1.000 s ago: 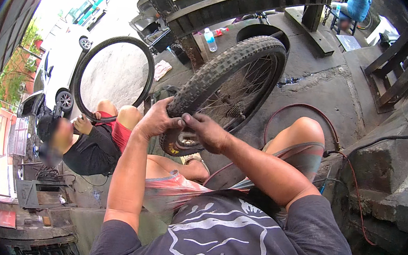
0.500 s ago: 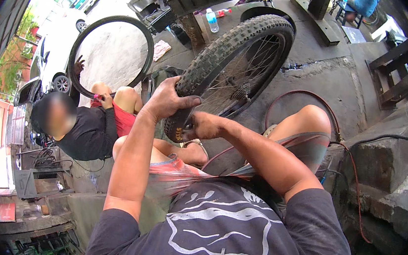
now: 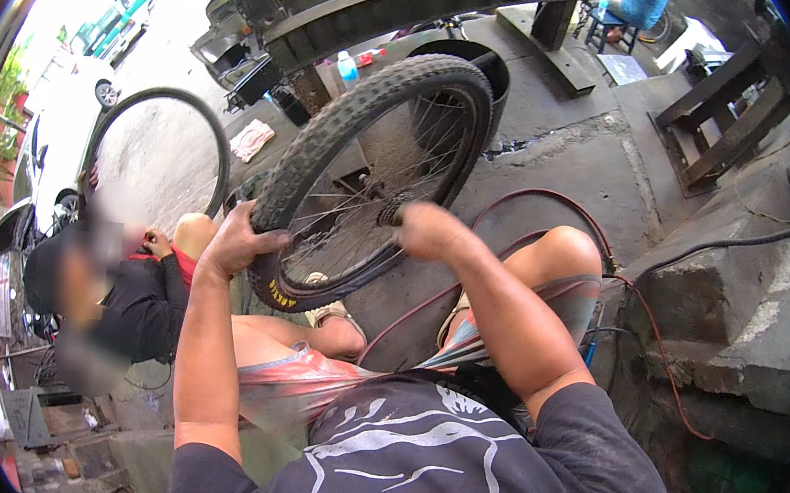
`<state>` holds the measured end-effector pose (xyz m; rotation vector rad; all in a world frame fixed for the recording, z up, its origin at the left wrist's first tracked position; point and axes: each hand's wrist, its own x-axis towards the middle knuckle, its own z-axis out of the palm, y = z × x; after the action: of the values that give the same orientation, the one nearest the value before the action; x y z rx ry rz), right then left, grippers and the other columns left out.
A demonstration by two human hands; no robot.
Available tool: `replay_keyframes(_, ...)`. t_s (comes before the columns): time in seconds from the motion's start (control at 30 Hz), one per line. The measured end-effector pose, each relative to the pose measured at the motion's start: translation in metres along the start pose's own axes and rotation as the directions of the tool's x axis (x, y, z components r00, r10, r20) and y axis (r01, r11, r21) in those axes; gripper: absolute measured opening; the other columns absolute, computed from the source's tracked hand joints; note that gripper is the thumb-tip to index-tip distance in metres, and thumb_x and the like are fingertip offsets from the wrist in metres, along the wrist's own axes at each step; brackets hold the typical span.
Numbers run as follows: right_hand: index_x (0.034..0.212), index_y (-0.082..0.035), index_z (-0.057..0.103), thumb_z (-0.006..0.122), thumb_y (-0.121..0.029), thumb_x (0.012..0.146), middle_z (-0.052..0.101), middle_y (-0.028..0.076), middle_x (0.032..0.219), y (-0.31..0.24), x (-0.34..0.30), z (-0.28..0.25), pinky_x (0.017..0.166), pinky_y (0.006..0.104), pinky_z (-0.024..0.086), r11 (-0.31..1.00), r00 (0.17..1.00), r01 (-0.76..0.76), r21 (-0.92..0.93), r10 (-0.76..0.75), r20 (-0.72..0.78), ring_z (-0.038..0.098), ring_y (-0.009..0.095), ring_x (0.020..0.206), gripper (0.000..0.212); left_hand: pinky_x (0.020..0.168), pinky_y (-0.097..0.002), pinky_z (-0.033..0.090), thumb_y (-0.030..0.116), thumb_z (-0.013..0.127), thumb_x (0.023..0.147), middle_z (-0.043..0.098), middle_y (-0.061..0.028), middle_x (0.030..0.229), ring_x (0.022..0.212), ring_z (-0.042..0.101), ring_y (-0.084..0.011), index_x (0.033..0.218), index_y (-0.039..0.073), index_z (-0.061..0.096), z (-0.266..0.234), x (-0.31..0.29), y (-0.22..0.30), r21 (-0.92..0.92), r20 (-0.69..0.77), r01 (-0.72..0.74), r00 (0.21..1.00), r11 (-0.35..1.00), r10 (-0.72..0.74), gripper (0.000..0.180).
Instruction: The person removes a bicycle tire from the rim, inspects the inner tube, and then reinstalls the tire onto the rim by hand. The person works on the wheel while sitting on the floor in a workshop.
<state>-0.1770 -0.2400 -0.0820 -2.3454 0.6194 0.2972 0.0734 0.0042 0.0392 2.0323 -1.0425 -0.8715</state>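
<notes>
A bicycle wheel (image 3: 290, 160) with a knobby black tire, thin spokes and a rear sprocket cassette (image 3: 389, 210) leans upright in front of me. My left hand (image 3: 243, 242) grips the tire at its near left side, thumb over the sidewall. My right hand (image 3: 430, 233) is closed right beside the cassette, at the hub's right. Whatever its fingers hold, if anything, is hidden. The far part of the wheel stands against a round black tub (image 3: 501, 82).
At the left, another person in black (image 3: 143, 307) sits holding a thin tire (image 3: 223, 156). A red hose (image 3: 568, 199) curls by my right knee. A pink cloth (image 3: 251, 140) and a bottle (image 3: 347, 67) lie beyond; concrete blocks (image 3: 725, 310) rise at the right.
My right hand has moved from the near tire edge up to the cassette. The wheel has turned to show more of its side. The whole view has shifted, moving everything leftward.
</notes>
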Motion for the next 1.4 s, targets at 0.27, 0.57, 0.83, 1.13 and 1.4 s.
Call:
replay_keyframes(0.27,0.136,-0.01,0.062,0.052,-0.025,0.118,0.08,0.012,0.116,0.042,0.057,-0.085,0.092,0.0493,0.06,-0.498,0.907,0.378,0.781,0.367,-0.205,0.076,0.03,0.102,0.025,0.096,-0.0391,0.061,0.024,0.1,0.071,0.08,-0.0076,0.119,0.103,0.073,-0.0191,0.138,0.002,0.074,-0.024,0.012,-0.048,-0.241,0.18,0.063,0.984,0.968,-0.02,0.074)
replay_keyframes(0.57,0.141,-0.014,0.071,0.064,-0.045,0.115,0.07,0.006,0.141,0.002,0.071,-0.082,0.12,0.0535,0.045,-0.658,0.946,0.301,0.691,0.114,-0.303,0.062,0.029,0.132,0.041,0.103,-0.0401,0.06,0.04,0.102,0.071,0.078,-0.0141,0.128,0.114,0.076,-0.0256,0.159,-0.004,0.056,-0.076,0.0,-0.046,0.003,0.151,0.064,0.986,0.998,-0.064,0.108)
replay_keyframes(0.83,0.143,-0.011,0.064,0.07,-0.015,0.113,0.075,0.005,0.133,-0.058,0.025,-0.077,0.116,0.054,0.053,-0.611,0.882,0.465,0.641,0.252,-0.399,0.071,0.026,0.125,0.03,0.109,-0.0458,0.058,0.024,0.096,0.078,0.077,-0.0241,0.136,0.123,0.077,-0.0391,0.164,0.007,0.053,0.028,0.015,0.16,0.667,-0.192,-0.08,0.942,0.741,0.274,0.097)
replay_keyframes(1.13,0.15,-0.012,0.055,0.075,-0.008,0.108,0.066,0.008,0.146,-0.094,-0.043,-0.091,0.119,0.0494,0.055,-0.456,0.759,0.651,0.607,0.359,-0.543,0.065,0.027,0.135,0.046,0.106,-0.0494,0.059,0.013,0.086,0.076,0.079,-0.0242,0.122,0.117,0.076,-0.0437,0.141,0.006,0.069,0.032,0.003,0.153,0.575,-0.274,-0.11,0.908,0.811,0.317,0.068)
replay_keyframes(1.4,0.148,-0.008,0.056,0.08,-0.008,0.104,0.069,0.008,0.136,-0.094,-0.018,-0.055,0.11,0.0471,0.061,-0.342,0.776,0.622,0.704,0.389,-0.496,0.069,0.027,0.126,0.05,0.114,-0.0486,0.056,0.021,0.089,0.079,0.075,-0.0251,0.138,0.132,0.072,-0.0396,0.153,0.007,0.062,0.035,0.009,0.101,0.547,-0.265,-0.003,0.948,0.837,0.176,0.08)
